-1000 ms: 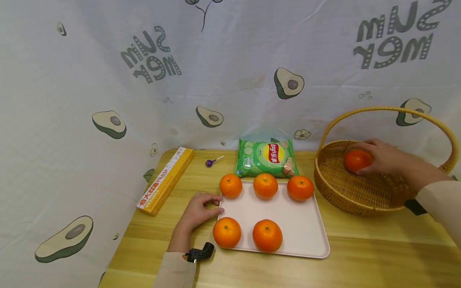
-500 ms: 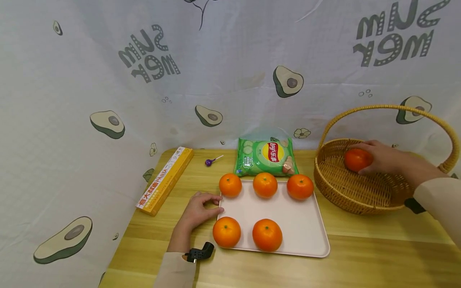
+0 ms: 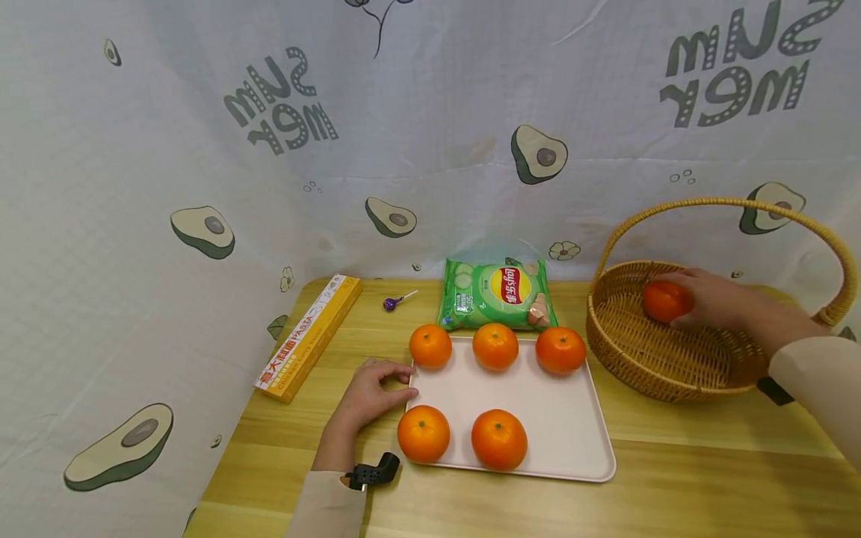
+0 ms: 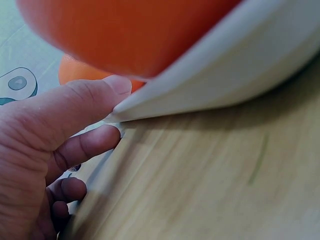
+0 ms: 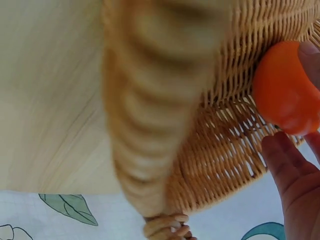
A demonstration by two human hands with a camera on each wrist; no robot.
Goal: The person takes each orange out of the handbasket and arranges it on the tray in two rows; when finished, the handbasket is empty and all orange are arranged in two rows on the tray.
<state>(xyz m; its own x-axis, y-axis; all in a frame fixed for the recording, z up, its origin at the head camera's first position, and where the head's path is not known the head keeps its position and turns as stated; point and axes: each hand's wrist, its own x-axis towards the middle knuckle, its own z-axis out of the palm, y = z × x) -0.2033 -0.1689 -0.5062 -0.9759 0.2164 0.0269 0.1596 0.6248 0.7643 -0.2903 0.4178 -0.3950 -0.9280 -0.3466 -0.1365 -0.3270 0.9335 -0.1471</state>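
My left hand pinches the left rim of a pale pink tray; in the left wrist view the thumb lies over the rim and the index finger is below it. A tangerine on the tray is just above that thumb. On the right, my right hand reaches into a wicker basket and holds an orange-red tangerine low inside it. In the right wrist view the thumb overlaps this tangerine, with fingertips close along its other side.
Several more tangerines sit along the tray's back and front edges. Behind the tray lies a green chip bag. A purple lollipop and a yellow pasta box lie at left. The basket's tall handle arches over my right hand.
My right hand has shifted slightly to the right around the tangerine, which stays in nearly the same place in the basket. The left hand and the tray have not moved.
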